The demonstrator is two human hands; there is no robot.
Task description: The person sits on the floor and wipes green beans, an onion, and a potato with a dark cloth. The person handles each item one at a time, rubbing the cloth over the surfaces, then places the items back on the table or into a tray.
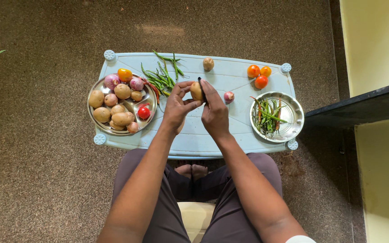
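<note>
Dark tool (202, 88) in right hand (214, 112) mostly hidden by fingers, kind unclear; potato (196, 91) half covered, held at frame centre above the surface. Left hand (176, 108) grip clamped on potato with fingers curled round it, right hand grip closed on the tool pressed against potato, both forearms reaching up from bottom of frame. Pale blue surface (230, 76) on speckled brown floor (37, 180), steel plate of potatoes and onions (93, 114) left, steel bowl of chillies (293, 112) right, tomatoes (258, 75) upper right.
</note>
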